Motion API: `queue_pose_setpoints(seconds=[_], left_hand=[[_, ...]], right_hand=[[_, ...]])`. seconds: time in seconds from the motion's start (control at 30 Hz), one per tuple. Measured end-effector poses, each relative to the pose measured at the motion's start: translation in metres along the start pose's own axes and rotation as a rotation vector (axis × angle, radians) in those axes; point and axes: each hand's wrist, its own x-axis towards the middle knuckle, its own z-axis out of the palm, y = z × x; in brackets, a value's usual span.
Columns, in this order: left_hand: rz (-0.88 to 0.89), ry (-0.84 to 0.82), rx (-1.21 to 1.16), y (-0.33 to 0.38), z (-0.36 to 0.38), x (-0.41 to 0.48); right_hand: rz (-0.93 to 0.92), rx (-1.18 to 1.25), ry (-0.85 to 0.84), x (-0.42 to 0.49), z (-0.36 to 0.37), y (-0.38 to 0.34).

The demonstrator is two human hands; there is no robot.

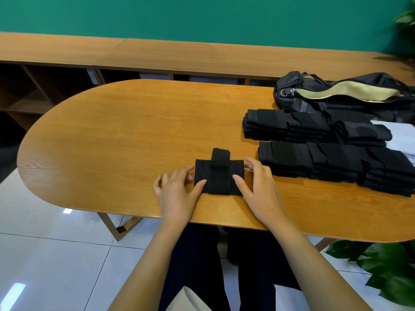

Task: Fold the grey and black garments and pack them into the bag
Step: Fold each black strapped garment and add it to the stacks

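Between the two thumbs, a small black garment (219, 178) is pressed flat on the table (112, 131). The left hand (177, 194) is set at its left edge and the right hand (258, 187) at its right edge. The fingers of both are held loosely spread and nearly straight, only touching the cloth, and nothing is gripped. The garment is folded to a near square, with a narrow flap projecting beyond the fingertips, so its long axis is directed straight away from the person. Turning that flap back towards the thumbs is judged to be the step in hand.

Just right of the right-hand fingers a nearer stack (325, 162) of folded black garments is laid, with a farther stack (292, 126) beyond it. Farther off again, up and to the right, the bag (314, 104) is laid with its mouth unzipped. Pale lining is exposed, and nothing can be made out inside. The right hand is placed nearer to it, so the carry is judged best given to that hand.
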Motion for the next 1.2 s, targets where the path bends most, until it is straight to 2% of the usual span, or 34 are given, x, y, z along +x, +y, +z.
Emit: queue_pose_setpoints(seconds=[0.3, 0.63, 0.7, 0.87, 1.0, 1.2], left_hand=[[0.025, -0.036, 0.054, 0.000, -0.001, 0.000], [0.077, -0.047, 0.051, 0.002, -0.003, -0.002], [0.122, -0.094, 0.026, 0.003, -0.006, -0.001], [0.220, -0.359, 0.013, 0.005, -0.011, 0.001], [0.200, -0.325, 0.033, 0.004, -0.010, 0.001], [0.111, -0.162, -0.007, 0.003, -0.005, 0.000]], right_hand=[[-0.026, -0.102, -0.136, 0.003, 0.004, 0.001], [-0.080, -0.166, -0.189, 0.005, 0.003, -0.003], [-0.079, -0.165, -0.189, 0.005, 0.003, -0.003], [-0.058, -0.155, -0.193, 0.004, 0.002, -0.003], [-0.055, -0.126, -0.177, 0.000, -0.004, -0.009], [-0.140, -0.122, -0.178, -0.003, -0.012, -0.014]])
